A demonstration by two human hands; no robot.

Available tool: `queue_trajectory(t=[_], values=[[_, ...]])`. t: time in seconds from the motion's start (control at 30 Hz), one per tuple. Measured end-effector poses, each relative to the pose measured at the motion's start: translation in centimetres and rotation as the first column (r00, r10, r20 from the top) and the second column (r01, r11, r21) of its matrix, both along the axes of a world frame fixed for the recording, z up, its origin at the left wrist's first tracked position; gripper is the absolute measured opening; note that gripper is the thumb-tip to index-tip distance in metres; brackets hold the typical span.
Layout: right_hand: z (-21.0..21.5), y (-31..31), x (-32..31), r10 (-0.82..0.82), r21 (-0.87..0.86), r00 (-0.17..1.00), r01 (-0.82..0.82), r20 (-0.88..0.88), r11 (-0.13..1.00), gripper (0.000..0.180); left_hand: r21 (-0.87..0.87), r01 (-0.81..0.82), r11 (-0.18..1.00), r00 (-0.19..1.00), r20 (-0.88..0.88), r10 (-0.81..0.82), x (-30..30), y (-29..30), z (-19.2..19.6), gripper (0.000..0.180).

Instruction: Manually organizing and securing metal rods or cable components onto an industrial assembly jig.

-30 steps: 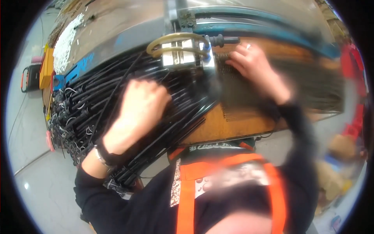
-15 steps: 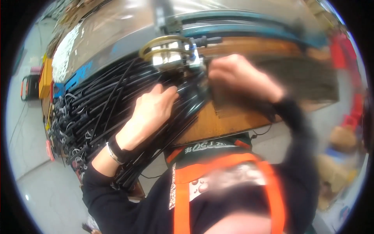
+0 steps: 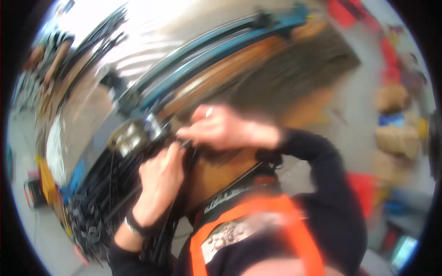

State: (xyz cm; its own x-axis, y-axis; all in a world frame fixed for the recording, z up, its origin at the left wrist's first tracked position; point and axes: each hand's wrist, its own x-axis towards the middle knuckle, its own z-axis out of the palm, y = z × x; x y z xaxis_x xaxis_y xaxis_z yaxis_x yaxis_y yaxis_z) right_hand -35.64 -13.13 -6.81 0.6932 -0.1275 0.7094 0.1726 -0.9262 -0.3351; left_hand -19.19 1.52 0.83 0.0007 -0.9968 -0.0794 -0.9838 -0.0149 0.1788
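- Rods, head view: bundled beside and below the left fingers, probably laid lengthwise for easy reach.
- Left hand, right hand: fingers curled, nearly meeting, likely to share one spot; blur hides any grip, cannot tell.
- Metal block: just beyond the left fingers.

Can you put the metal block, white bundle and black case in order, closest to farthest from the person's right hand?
In the head view, from the right hand:
1. Metal block: a little left.
2. White bundle: farther left.
3. Black case: farthest left, and lower.
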Motion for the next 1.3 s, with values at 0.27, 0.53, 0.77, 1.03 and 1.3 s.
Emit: queue_trajectory(t=[0.27,0.53,0.77,1.03,1.3], values=[[1.2,-11.1,-5.7,-0.476,0.166,0.88,0.47,-0.008,0.867,0.041,-0.357,0.293,0.887,0.951,0.2,-0.234,2.3,-4.9,7.0,0.033],[-1.7,-19.2,-10.8,-0.584,-0.082,0.811,0.581,-0.024,0.81,0.044,-0.188,0.403,0.896,0.895,0.286,-0.342,2.3,-11.3,7.8,0.049],[-1.8,-20.9,-12.4,-0.644,-0.035,0.76,0.648,0.088,0.761,0.033,-0.387,0.481,0.786,0.876,0.169,-0.453,1.8,-13.9,4.7,0.047],[-2.8,-19.0,-9.8,-0.616,-0.058,0.777,0.626,0.125,0.778,0.04,-0.14,0.352,0.926,0.913,0.268,-0.307,2.0,-12.8,6.2,0.048],[1.7,-10.1,-1.5,-0.313,0.142,0.87,0.279,0.38,0.95,0.034,-0.267,0.274,0.924,0.939,0.284,-0.196,6.2,-8.2,6.9,0.043]])
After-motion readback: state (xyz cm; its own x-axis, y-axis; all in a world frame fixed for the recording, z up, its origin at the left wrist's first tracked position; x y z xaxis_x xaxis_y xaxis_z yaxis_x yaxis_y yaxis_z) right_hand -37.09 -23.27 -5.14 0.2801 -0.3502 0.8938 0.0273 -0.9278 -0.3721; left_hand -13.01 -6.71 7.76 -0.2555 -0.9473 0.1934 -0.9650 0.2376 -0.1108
